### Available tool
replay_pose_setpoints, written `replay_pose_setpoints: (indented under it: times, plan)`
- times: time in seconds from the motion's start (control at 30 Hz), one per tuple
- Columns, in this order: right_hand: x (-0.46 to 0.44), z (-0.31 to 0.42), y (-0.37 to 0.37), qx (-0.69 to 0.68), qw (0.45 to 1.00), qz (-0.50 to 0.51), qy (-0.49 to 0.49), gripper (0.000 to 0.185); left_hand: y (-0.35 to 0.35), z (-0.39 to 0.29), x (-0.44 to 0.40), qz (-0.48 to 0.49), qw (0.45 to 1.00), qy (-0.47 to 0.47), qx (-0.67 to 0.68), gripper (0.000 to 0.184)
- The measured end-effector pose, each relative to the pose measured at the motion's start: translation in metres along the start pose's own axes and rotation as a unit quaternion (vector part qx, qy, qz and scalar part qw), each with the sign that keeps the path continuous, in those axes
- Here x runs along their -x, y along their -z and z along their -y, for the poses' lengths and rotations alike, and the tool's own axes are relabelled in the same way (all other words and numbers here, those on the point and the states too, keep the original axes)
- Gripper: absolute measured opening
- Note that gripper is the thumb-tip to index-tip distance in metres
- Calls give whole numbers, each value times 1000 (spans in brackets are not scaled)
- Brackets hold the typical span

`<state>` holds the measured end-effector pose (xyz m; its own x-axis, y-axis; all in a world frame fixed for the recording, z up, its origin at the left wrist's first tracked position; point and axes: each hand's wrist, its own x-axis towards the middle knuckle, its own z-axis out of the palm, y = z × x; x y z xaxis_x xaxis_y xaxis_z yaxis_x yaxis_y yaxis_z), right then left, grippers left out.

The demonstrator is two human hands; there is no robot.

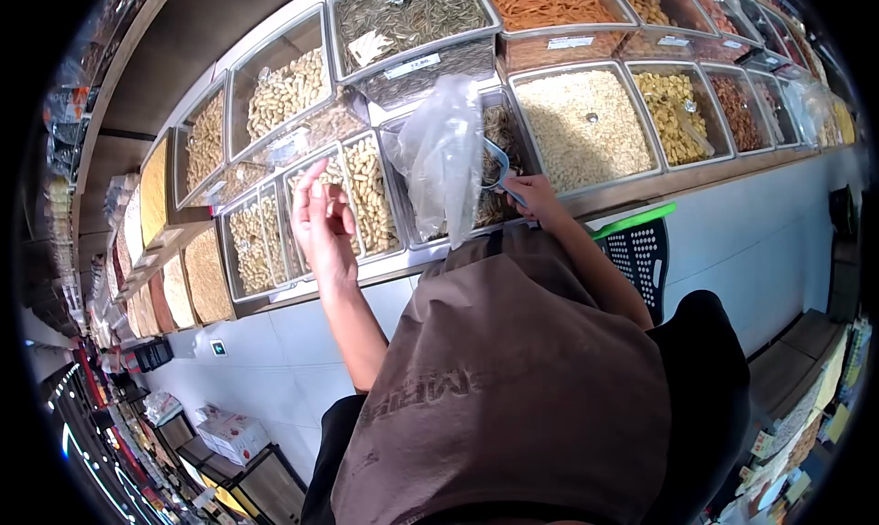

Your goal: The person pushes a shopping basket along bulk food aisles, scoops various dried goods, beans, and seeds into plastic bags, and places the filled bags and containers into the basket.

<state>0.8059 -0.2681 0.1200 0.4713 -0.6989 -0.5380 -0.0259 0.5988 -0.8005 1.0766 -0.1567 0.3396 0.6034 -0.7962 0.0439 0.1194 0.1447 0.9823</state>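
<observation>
My right hand (540, 202) is closed around the handle of a blue scoop (497, 163), whose head sits over a bin of dark striped seeds (499, 127). A clear plastic bag (444, 150) stands upright beside the scoop and covers much of that bin. What supports the bag, and whether anything is inside it, I cannot tell. My left hand (325, 223) is raised over a bin of peanuts in shells (371, 195), left of the bag. Its fingers are apart and nothing shows in them.
Behind stand bins of striped seeds (412, 17) and orange strips (549, 1). Pale flakes (586, 122) and yellow pieces (673, 104) fill bins to the right. A black basket with a green handle (636, 250) is by my right arm. Boxes (233, 433) stand lower left.
</observation>
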Motion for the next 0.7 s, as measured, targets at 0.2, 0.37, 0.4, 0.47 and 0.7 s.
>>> replay_pose_setpoints:
  times: [0.2,0.37,0.4,0.47,0.7]
  plan:
    - [-2,7,-34,35,999,-23,19,26,-35,58,2,116,962,40,-245,38]
    - [-39,-32,-63,90,961,-9,263,26,-58,83,-3,230,864,-26,-447,68]
    - [-41,-37,-74,2,974,2,227,26,-55,83,-4,244,853,-22,-461,75]
    - [-38,-46,-96,-9,971,-18,237,24,-45,82,-10,281,851,6,-444,72]
    - [-23,-45,-147,-46,961,-127,241,16,-35,98,-22,444,750,-28,-490,55]
